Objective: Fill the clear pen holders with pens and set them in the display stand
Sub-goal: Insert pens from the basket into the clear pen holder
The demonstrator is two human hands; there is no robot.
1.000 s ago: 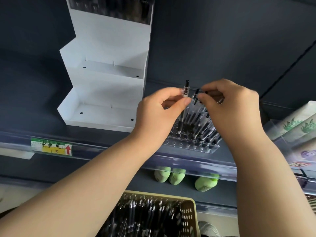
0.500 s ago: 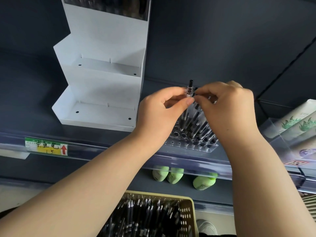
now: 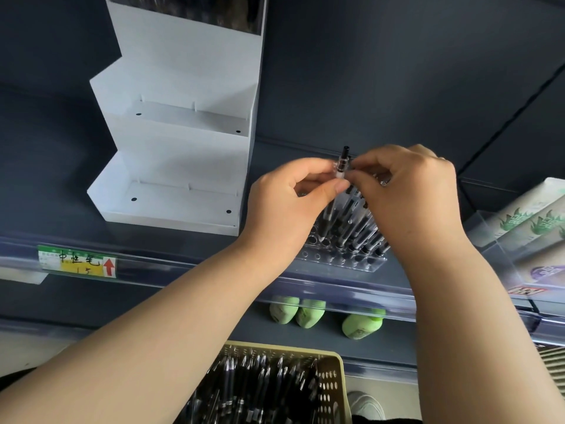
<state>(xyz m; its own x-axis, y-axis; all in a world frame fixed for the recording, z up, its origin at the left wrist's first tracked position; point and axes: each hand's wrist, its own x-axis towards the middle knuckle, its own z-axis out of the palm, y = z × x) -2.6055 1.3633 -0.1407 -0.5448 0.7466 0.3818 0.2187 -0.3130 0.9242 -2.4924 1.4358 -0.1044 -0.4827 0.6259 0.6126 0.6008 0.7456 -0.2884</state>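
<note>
Both the left hand and right hand are pinching one pen above the partly filled clear holder, while the white display stand, left of the grip, is waiting with two tiers bare.

The two lower tiers of the white display stand are left open, reachable from the shelf's front edge. Between stand and pen holder a narrow gap is blocked by the left hand. The holder's right side is crowded by packets
</note>
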